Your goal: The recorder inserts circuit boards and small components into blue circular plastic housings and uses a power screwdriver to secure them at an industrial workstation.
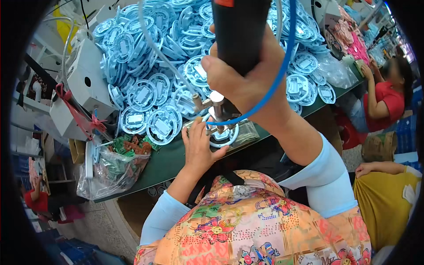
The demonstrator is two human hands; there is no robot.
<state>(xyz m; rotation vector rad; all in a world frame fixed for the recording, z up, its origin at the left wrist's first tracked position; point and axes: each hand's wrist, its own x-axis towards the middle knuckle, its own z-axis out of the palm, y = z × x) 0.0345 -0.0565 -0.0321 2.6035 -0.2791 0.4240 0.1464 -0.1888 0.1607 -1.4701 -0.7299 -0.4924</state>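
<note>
My right hand (247, 84) is closed around the thick black body of a power screwdriver (240, 39) held upright over the bench. Its metal lower end (217, 106) points down at a light-blue round plastic part (226, 140) by the bench's near edge. My left hand (197, 148) grips that part from the left, thumb along its near rim and fingers at its far left. The metal end and my fingers hide much of the part, so I cannot tell whether the tip touches it. A blue hose (282, 66) loops around my right wrist.
Similar light-blue round parts (141, 53) are heaped across the green bench (154, 174). At left stand a white machine box (84, 84) and a clear bag (110, 172) with green and brown pieces. People sit at right, one in red (388, 101), one in yellow (384, 203).
</note>
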